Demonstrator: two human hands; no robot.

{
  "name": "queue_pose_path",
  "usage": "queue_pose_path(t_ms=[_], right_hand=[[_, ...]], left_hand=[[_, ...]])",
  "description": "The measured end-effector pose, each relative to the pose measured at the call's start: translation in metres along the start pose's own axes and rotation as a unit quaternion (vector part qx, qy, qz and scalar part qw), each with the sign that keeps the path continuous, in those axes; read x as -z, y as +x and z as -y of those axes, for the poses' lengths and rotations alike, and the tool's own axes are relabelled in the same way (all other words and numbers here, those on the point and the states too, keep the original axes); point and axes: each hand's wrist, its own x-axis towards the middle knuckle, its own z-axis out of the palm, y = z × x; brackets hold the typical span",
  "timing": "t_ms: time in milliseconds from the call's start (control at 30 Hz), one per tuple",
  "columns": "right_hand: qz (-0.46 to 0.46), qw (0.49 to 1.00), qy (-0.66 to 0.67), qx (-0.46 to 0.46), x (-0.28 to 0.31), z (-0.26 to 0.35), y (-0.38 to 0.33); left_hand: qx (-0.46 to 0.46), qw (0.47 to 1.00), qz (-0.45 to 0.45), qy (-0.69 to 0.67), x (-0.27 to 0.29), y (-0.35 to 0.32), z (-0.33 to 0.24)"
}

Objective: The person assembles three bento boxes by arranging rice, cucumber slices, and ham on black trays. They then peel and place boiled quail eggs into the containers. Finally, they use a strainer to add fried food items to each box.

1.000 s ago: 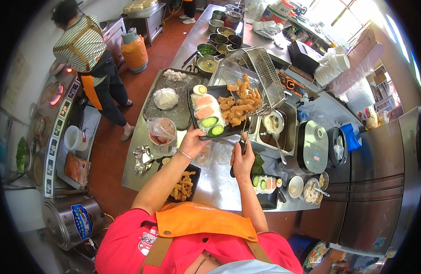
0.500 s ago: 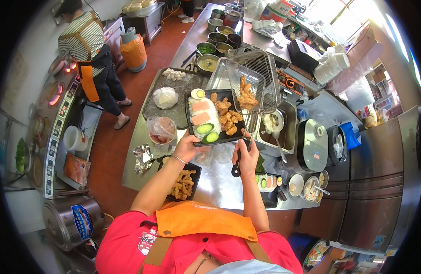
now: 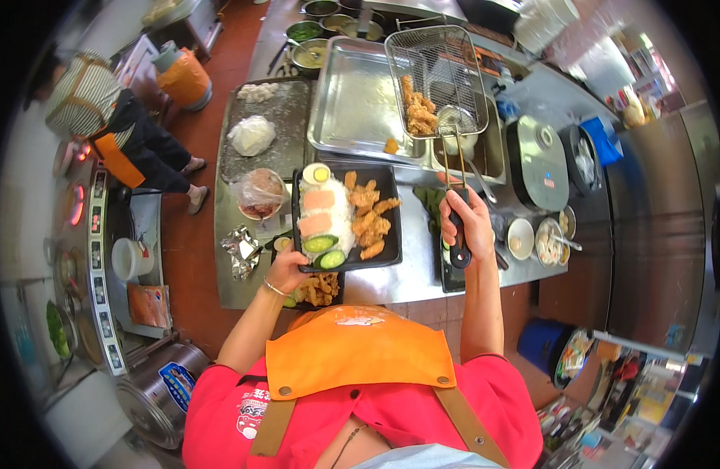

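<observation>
A long steel kitchen counter [image 3: 391, 281] fills the head view. The left hand [image 3: 286, 270] grips a black rectangular meal tray [image 3: 387, 227] — the right hand [image 3: 469, 227] clenches a wire fry basket [image 3: 434, 74], tilted; fried pieces could spill past the tray.

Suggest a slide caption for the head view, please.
Left hand holds black meal tray; right hand lifts wire fry basket.

The meal tray [image 3: 346, 219] sits at the tabletop's [image 3: 399, 281] middle, the left hand [image 3: 286, 270] at its seven o'clock corner. The fry basket [image 3: 434, 78] hangs at one o'clock over the steel pan [image 3: 352, 109], its handle in the right hand [image 3: 468, 223] at three o'clock.
</observation>
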Motion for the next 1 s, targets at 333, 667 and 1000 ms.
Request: queue_pose_path(t_ms=[333,667,1000], right_hand=[[-0.082,0.997,-0.011,-0.001,0.052,0.011,-0.074],[-0.119,0.991,0.047,0.038,0.119,0.023,-0.160],[-0.163,0.985,0.038,0.051,0.167,0.010,-0.214]], left_hand=[[0.140,0.988,-0.062,-0.025,0.043,0.010,0.129],[0.085,0.986,-0.140,-0.015,0.047,0.050,0.200],[0.053,0.930,-0.304,0.200,0.080,0.049,0.212]])
